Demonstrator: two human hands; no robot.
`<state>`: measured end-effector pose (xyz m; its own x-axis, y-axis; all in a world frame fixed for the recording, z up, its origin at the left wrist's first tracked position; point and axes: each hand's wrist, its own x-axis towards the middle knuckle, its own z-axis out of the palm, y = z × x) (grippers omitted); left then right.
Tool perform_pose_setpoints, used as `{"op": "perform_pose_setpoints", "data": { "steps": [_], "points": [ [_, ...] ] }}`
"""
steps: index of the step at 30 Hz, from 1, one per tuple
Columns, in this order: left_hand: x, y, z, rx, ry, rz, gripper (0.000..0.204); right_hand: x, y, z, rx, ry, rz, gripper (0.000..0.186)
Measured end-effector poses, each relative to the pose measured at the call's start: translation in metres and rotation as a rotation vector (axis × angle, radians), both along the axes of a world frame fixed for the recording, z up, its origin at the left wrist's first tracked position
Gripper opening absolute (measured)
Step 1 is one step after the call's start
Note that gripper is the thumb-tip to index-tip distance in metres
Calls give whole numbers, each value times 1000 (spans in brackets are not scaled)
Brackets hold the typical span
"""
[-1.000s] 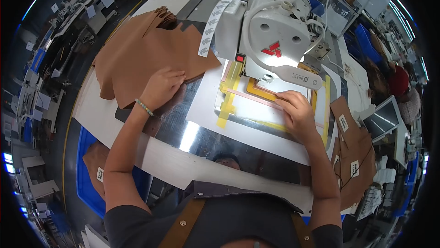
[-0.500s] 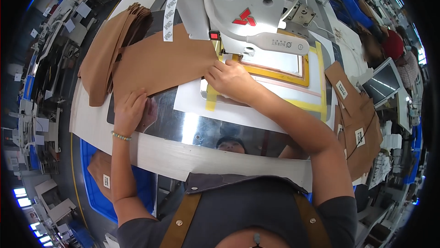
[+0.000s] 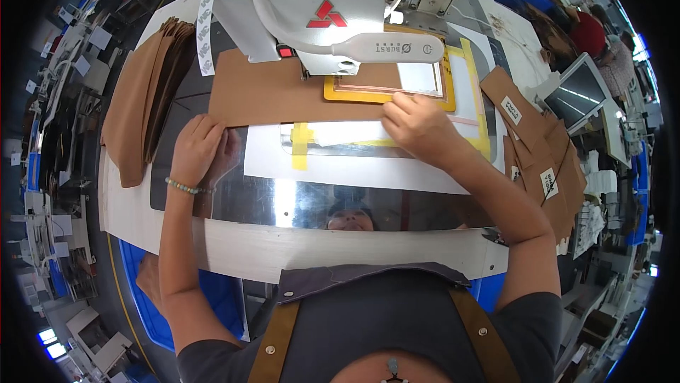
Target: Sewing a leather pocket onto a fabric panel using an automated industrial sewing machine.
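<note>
A flat brown leather-like panel [image 3: 262, 94] lies across the machine bed, its right part within or under the yellow clamp frame [image 3: 449, 84]; the exact layering is hard to make out. My left hand [image 3: 198, 148] has closed fingers pinching the panel's near left corner. At the panel's near edge, by the frame's lower bar, my right hand [image 3: 423, 125] is closed with its fingertips on the brown material. Above them hangs the white sewing machine head [image 3: 319, 1], which hides part of the panel. A white handheld-shaped lamp [image 3: 389, 48] is attached to it.
A folded stack of brown panels [image 3: 138, 107] stands left of the metal plate [image 3: 241, 206]. Labelled brown pieces [image 3: 559, 163] are piled at the right, near a screen [image 3: 581, 93]. A blue bin [image 3: 219, 298] sits below the table's front edge. Another person [image 3: 591, 32] is far right.
The brown panel has come away from the stack and slid right, beneath the machine head to the yellow frame. Both hands moved with it, the right hand farther right. The head view shifted slightly.
</note>
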<state>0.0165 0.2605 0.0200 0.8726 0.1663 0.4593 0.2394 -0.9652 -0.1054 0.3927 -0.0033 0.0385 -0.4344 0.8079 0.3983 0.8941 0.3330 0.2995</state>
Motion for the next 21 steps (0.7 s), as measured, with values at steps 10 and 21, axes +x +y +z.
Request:
{"op": "perform_pose_setpoints", "data": {
  "steps": [10,21],
  "points": [
    [140,-14,0,28,62,-416,30,97,-98,6,-15,-164,-344,6],
    [124,-41,0,-73,95,-189,35,84,-117,-10,-58,97,-503,25]
  ]
}}
